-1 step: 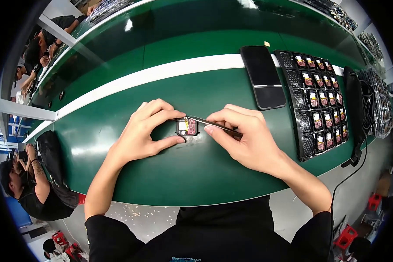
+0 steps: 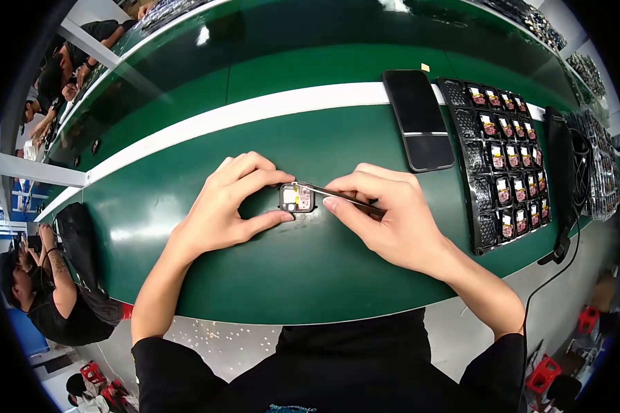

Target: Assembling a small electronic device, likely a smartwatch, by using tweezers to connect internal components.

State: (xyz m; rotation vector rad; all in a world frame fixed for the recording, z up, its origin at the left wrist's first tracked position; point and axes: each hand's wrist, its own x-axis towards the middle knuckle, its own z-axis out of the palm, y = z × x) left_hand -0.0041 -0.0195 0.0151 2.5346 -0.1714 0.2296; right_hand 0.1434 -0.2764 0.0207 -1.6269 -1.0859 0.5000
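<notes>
A small black smartwatch case [image 2: 298, 198], its inside showing a white block and a reddish circuit board, lies on the green table. My left hand [image 2: 229, 201] pinches it, forefinger at the upper left corner and thumb at the lower left. In my right hand [image 2: 396, 219], thumb and fingers are closed on dark metal tweezers [image 2: 349, 199]. The tweezers slant up and left, and their tips reach the top edge of the case. Whether those tips grip a part is too small to tell.
Right of centre lies a dark phone-like device [image 2: 413, 110]. Beside it is a black tray [image 2: 472, 160] with rows of similar watch cases. Further right are a black strap or bag [image 2: 559, 165] with cables and stacked clear trays [image 2: 601, 165]. Another person [image 2: 62, 296] sits at the left.
Only a slight shift of the whole view shows. Both hands, the watch case and the tweezers keep the same arrangement.
</notes>
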